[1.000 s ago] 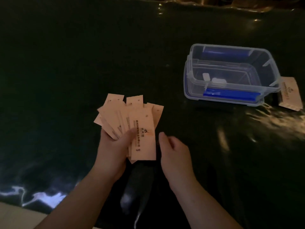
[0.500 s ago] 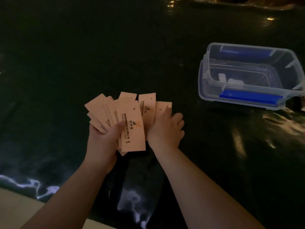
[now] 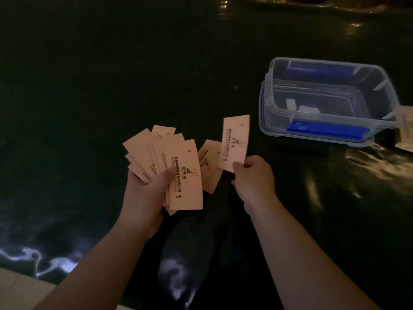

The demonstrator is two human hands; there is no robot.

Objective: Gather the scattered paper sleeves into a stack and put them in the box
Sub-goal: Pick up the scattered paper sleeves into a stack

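Both your bare forearms reach in from the near edge, angled toward the middle of the view. Your left hand (image 3: 146, 195) is raised with its back toward you, fingers curled behind a fanned bunch of paper sleeves (image 3: 169, 166) and the thumb pressed across their front. Your right hand (image 3: 253, 177) sits just to its right, apart from it, knuckles up, pinching the lower end of a single sleeve (image 3: 234, 143) between thumb and fingertips.
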